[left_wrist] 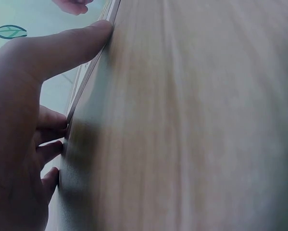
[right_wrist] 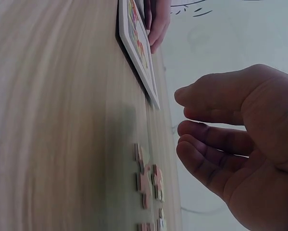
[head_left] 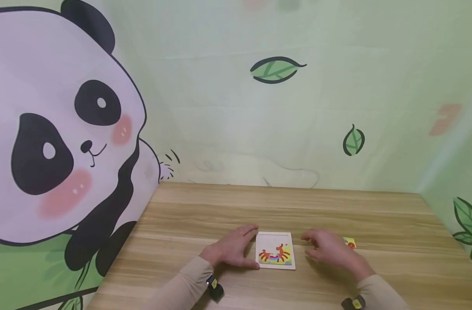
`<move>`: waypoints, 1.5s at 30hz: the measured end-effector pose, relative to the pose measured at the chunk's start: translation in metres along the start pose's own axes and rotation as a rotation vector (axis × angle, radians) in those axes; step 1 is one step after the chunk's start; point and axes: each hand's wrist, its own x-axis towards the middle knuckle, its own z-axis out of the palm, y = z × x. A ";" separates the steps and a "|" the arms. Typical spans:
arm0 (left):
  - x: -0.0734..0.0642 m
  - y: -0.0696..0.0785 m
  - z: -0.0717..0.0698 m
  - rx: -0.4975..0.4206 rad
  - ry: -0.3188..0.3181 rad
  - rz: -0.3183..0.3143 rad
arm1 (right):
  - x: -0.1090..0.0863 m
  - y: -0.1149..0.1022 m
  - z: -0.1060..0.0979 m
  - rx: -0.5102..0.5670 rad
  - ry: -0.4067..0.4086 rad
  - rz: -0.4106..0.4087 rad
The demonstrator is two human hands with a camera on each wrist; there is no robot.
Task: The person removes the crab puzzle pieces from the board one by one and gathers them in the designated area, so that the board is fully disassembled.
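Observation:
A square jigsaw puzzle board (head_left: pixel 275 263) with a pale wooden frame lies flat on the table. Its lower half shows red figures on a yellow ground; the upper part is plain white. My left hand (head_left: pixel 233 246) rests along the board's left side, the thumb at the near corner and a fingertip at the far one. To the board's right hovers my right hand (head_left: pixel 330 247), its fingers loosely bent with nothing between them. Under and beside it lie loose puzzle pieces (right_wrist: pixel 143 175), partly hidden by the hand in the head view; one yellow and red piece (head_left: pixel 350 242) peeks out.
The wood-grain table (head_left: pixel 205 206) reaches back to a pale green cloth wall (head_left: pixel 220 107) printed with leaves. A large printed panda (head_left: pixel 65 129) covers the left side. Each wrist wears a dark strap with a small camera (head_left: pixel 215 289).

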 end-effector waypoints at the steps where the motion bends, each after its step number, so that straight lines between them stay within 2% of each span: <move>1: 0.000 0.000 0.000 0.003 0.003 0.002 | 0.001 -0.001 0.001 0.005 -0.004 0.002; 8: -0.001 0.000 0.003 0.006 0.004 0.001 | 0.007 -0.004 0.007 0.045 -0.005 -0.029; 18: -0.001 0.001 0.003 0.001 -0.004 -0.015 | 0.012 -0.012 0.011 0.090 -0.045 0.006; 27: -0.001 0.001 0.002 0.001 -0.013 -0.021 | 0.020 -0.018 0.016 0.062 -0.051 -0.044; 40: 0.001 -0.001 0.004 -0.004 0.001 -0.015 | 0.029 -0.023 0.026 0.102 -0.106 -0.065; 45: 0.001 0.000 0.002 -0.013 0.003 -0.012 | 0.031 -0.023 0.031 0.076 -0.097 -0.112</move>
